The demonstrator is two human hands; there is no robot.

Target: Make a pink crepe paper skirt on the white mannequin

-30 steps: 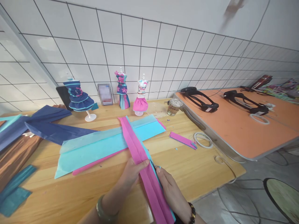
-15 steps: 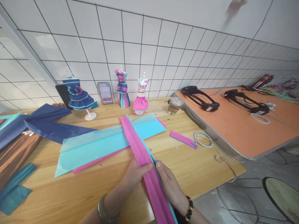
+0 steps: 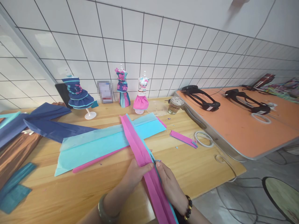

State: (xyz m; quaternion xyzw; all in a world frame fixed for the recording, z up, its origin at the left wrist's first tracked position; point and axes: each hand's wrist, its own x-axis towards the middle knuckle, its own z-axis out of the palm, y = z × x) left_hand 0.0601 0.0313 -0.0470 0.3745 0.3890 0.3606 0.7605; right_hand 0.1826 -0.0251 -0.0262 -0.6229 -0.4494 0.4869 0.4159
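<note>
At nine o'clock on the wooden desk [image 3: 77, 199] we see navy crepe paper [image 3: 46, 124] and, lower, a teal paper scrap [image 3: 14, 189]. Toward eleven o'clock stands a navy doll dress [image 3: 78, 96] on its stand, with two more small dress forms [image 3: 122, 87] just right of it by the tiled wall. A light blue sheet [image 3: 100, 144] lies flat mid-desk. Across it runs the folded pink paper strip [image 3: 140, 152], from twelve o'clock down to six. Our left hand [image 3: 134, 174] pinches the strip's left edge, its grip closed on the paper. Our right hand [image 3: 171, 186] presses the strip's right edge, fingers touching it; we cannot tell whether they clasp it. At two o'clock lie a pink offcut [image 3: 183, 139], a tape ring [image 3: 203, 138] and a glass jar [image 3: 175, 105]. Farther right, an orange table [image 3: 235, 133] carries black headsets [image 3: 202, 99].
</note>
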